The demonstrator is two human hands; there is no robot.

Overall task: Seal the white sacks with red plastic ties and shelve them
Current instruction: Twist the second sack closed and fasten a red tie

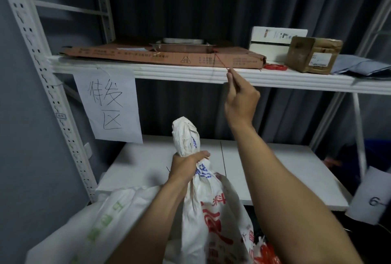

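The neck of the white sack (186, 136) was gathered into a twisted rope and clenched by the left grip (188, 163). Its fingers and thumb were wrapped fully round the neck just below the bunched top. The sack's body hung beneath, in front of the lower shelf (275, 168).

The right grip (241, 98) was raised to the front edge of the upper shelf (169, 71). There the end of a thin red tie (221, 61) was pinched between thumb and fingertip, with the other fingers curled in. The rest of the tie was seen running up across the flat cardboard box (148, 53) lying on that shelf. Whether its far end was caught under anything could not be told.

The step in hand was judged to be the fetching of the tie, with the sealing not yet done. To do it well, the tie should be drawn off slowly and along its own length. That way it would not be snagged on the cardboard edge or on the metal tray (182, 46) behind it. The twist in the neck should be held firm, since a slackened clench would let the mouth open. The tie would best be wound close above the left grip, where the fabric was bunched tightest, and pulled snug.

A second sack (101, 211) with green print lay at lower left beside the first, its mouth hidden. A small red object (275, 66) lay further right on the upper shelf; what it was could not be made out.
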